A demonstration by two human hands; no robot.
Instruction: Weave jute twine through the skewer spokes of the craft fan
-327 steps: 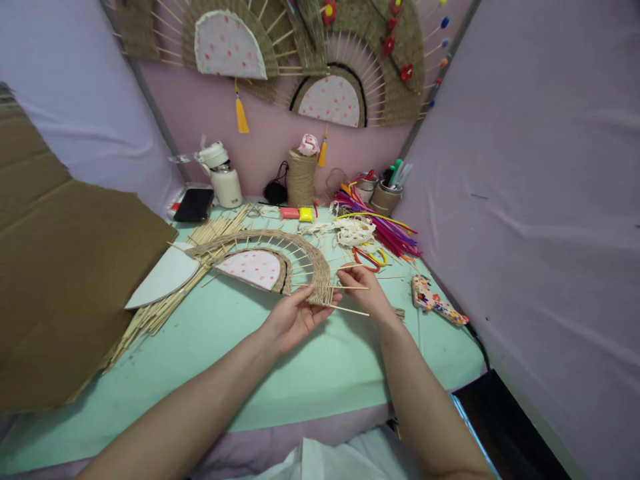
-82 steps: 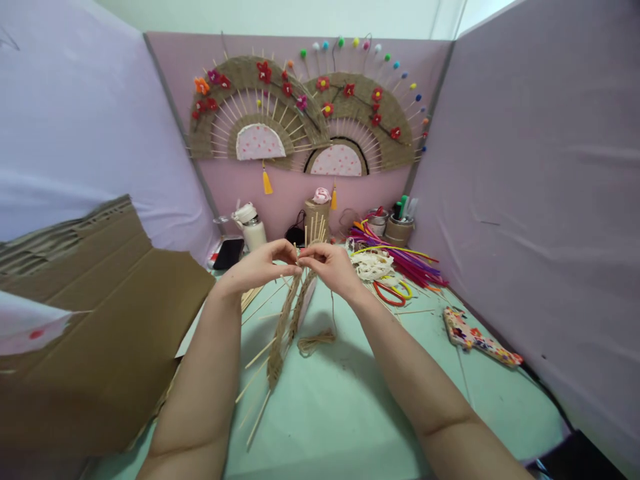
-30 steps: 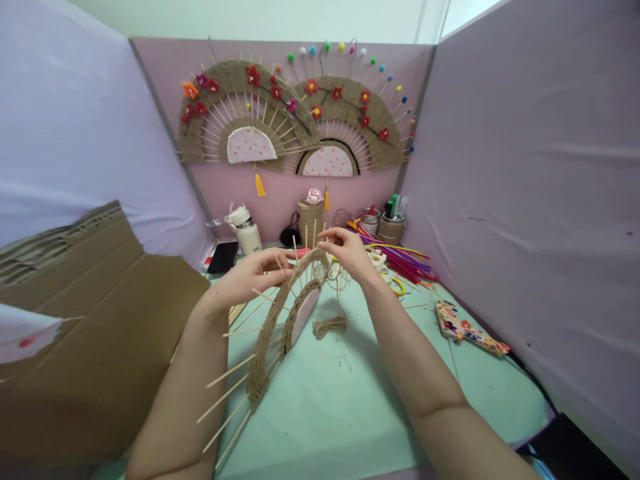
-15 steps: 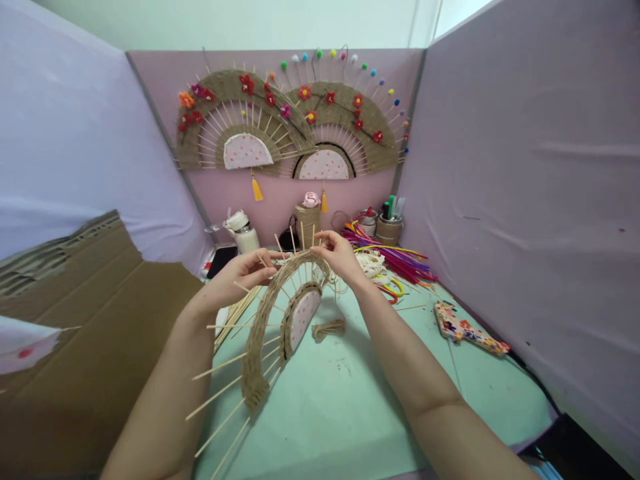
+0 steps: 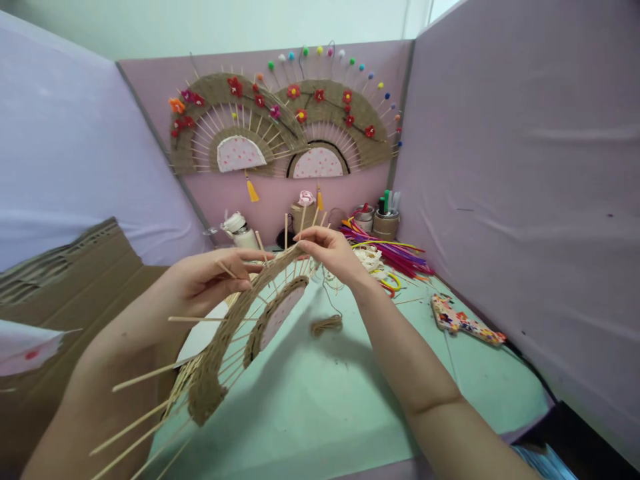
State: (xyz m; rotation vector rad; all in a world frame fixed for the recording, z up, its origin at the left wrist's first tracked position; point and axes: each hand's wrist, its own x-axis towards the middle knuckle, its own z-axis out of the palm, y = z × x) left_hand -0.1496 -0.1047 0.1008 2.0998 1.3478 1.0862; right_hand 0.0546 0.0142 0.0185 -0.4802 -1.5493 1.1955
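While looking down in the head view, can see a half-round fan (image 5: 220,340) held aslant over the tabletop (image 5: 310,400), with sticks (image 5: 145,377) jutting past its outer edge. Pinching the fan's upper end with the right hand (image 5: 330,252), grip clamped, thumb to fingertips. Holding the left hand (image 5: 215,275) at the outer edge, with thumb and fingers about a stick; cannot tell whether clamped on it. At the back, can see a cup (image 5: 385,227) filled with upright green and pale pens (image 5: 387,199). Just beside it, can see a tin (image 5: 363,222) with something red inside, too small to name. Farther left, can see a white bottle (image 5: 241,236), contents hidden, and a spool (image 5: 309,215) topped by a pink rosette (image 5: 306,197). In front of the cup, can see loose pipe cleaners (image 5: 395,253). Near the right forearm, can see twine (image 5: 326,325) lying coiled, with a strand rising toward the fan.
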